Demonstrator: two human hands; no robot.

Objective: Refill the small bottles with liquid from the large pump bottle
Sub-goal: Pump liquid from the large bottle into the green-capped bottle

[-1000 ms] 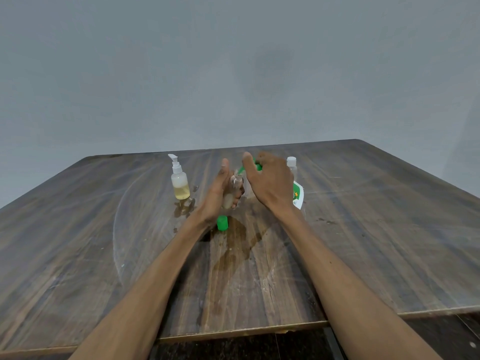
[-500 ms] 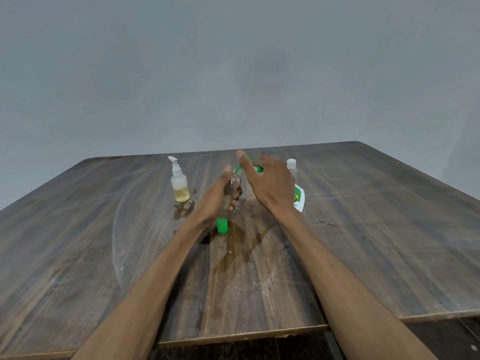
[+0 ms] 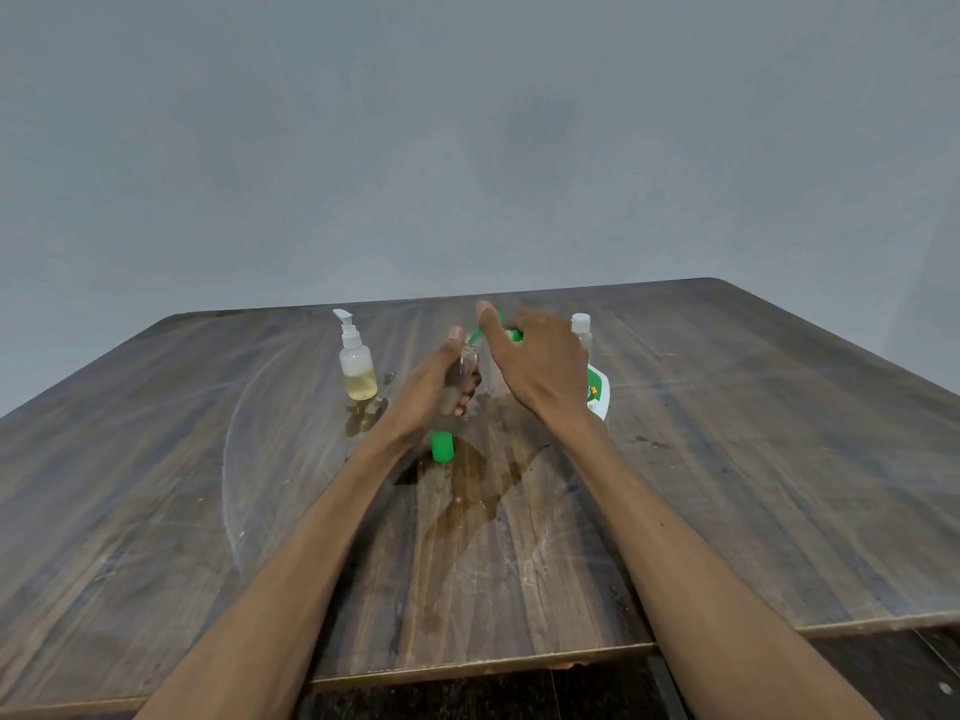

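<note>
My left hand (image 3: 436,387) grips a small clear bottle (image 3: 460,376), mouth under the green spout. My right hand (image 3: 535,366) rests, fingers loosely spread, on the large pump bottle (image 3: 597,392) behind it. I should press slowly, keeping the mouth aligned.

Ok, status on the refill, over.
Left hand grips small clear bottle, cap off. Right hand on large bottle's green pump. Green cap lies beside spilled liquid.

A single head-worn wide-angle camera looks forward and down from the near edge of the table (image 3: 727,511) (the grey wall (image 3: 467,148) fills the upper half).
</note>
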